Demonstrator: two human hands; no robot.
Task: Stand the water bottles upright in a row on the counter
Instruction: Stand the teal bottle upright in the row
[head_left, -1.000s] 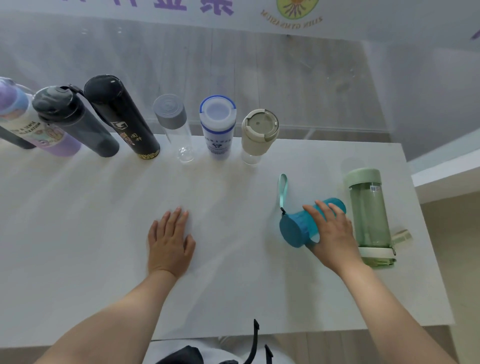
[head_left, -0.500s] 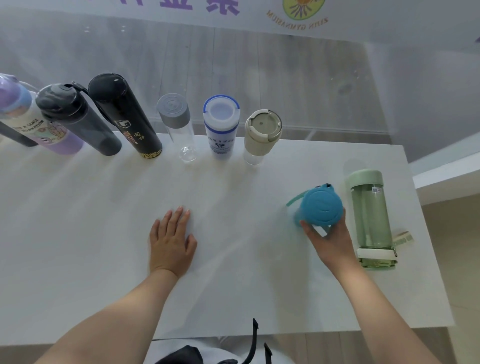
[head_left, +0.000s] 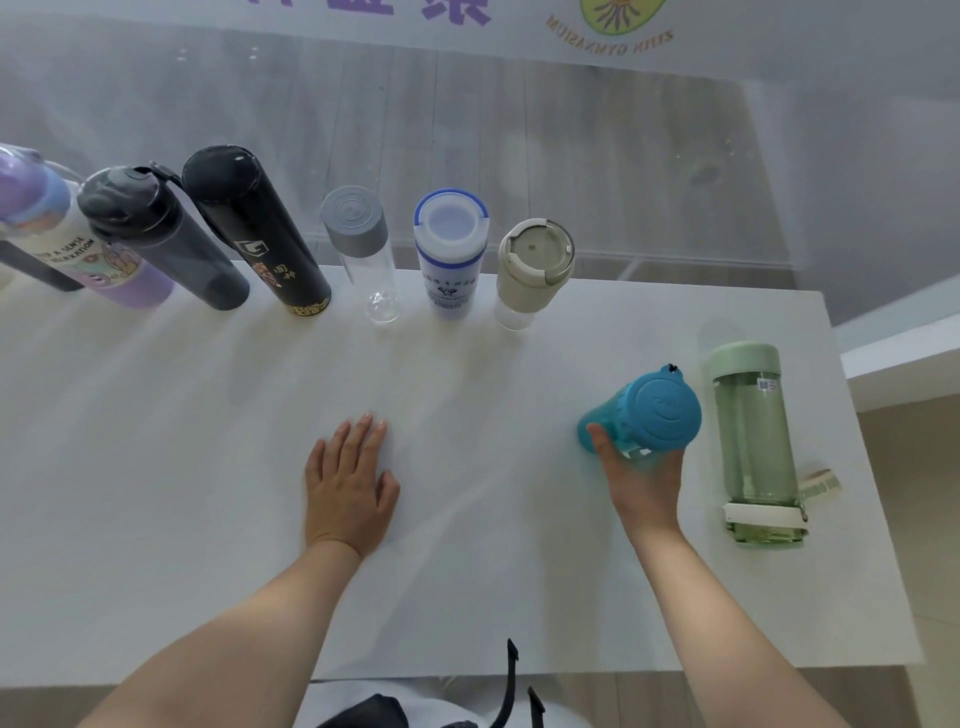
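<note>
My right hand (head_left: 644, 483) grips the teal bottle (head_left: 644, 415) around its body and holds it lifted, with its blue cap tilted up toward me. A pale green bottle (head_left: 753, 441) lies on its side on the white counter (head_left: 208, 467), just right of that hand. Along the counter's far edge several bottles stand upright in a row: purple (head_left: 57, 234), dark grey (head_left: 156, 234), black (head_left: 254, 228), clear with a grey cap (head_left: 363, 249), white and blue (head_left: 451, 249), and clear with a beige lid (head_left: 532, 270). My left hand (head_left: 348, 478) rests flat on the counter, holding nothing.
The counter's right edge (head_left: 878, 519) runs close beside the green bottle. A paper tag (head_left: 818, 483) lies by that bottle's base. Behind the row is a glass wall (head_left: 519, 130). A dark strap (head_left: 511, 686) hangs at the near edge.
My right hand has picked the teal bottle up from lying on its side and turned it so its cap faces up. The left hand has stayed put.
</note>
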